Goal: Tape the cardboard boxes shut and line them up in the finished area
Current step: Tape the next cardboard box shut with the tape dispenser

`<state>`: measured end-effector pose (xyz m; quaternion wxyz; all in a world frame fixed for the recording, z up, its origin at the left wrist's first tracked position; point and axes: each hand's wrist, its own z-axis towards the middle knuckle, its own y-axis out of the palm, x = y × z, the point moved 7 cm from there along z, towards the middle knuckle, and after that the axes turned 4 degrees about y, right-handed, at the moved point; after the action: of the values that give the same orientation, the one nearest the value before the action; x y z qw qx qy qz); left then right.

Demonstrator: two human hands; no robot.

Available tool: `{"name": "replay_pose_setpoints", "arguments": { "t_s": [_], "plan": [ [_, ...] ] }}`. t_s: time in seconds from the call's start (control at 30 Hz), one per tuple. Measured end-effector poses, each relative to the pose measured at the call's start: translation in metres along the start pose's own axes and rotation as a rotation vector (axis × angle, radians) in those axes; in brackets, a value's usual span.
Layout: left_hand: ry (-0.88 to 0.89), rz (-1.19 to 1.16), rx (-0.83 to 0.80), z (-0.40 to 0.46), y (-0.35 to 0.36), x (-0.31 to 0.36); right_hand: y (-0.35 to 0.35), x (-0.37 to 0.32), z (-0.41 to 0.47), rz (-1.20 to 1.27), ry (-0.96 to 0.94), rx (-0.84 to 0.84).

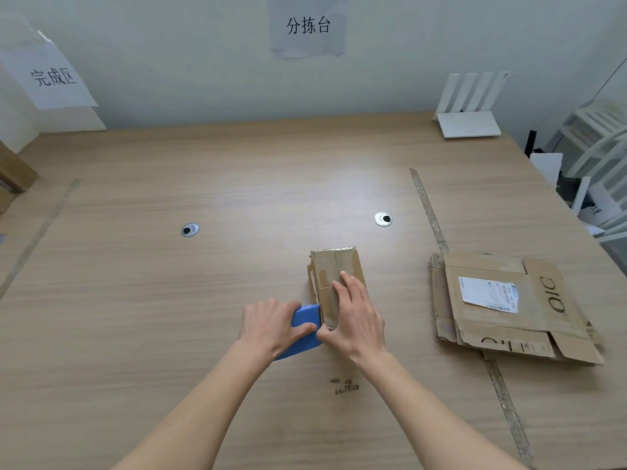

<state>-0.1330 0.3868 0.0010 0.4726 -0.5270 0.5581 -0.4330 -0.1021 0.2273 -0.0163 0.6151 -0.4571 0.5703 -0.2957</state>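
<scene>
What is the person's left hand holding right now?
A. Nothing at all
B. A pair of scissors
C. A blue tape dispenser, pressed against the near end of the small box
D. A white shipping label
C: the left hand grips a blue tape dispenser set against the near end of the small cardboard box, while the right hand rests flat on the box.

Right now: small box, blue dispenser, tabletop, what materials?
Small box: brown cardboard with glossy tape strips, judging by the sheen. Blue dispenser in the left hand: smooth matte body, likely plastic. Tabletop: pale wood grain, probably laminate; cannot confirm.
</scene>
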Motion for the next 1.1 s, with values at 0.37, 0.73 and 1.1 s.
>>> {"name": "replay_pose_setpoints", "arguments": {
  "t_s": [0.37,0.73,1.1],
  "plan": [
    [-0.098,-0.12,-0.038,-0.028,0.039,-0.056,-0.024,0.02,0.001,0.065,-0.011,0.01],
    [0.002,-0.116,0.152,-0.035,0.078,-0.057,-0.003,0.001,0.003,-0.022,-0.051,0.121],
    [-0.008,-0.072,0.045,-0.04,0.095,-0.061,-0.001,-0.002,0.008,0.008,-0.074,0.082]
  ]
}}
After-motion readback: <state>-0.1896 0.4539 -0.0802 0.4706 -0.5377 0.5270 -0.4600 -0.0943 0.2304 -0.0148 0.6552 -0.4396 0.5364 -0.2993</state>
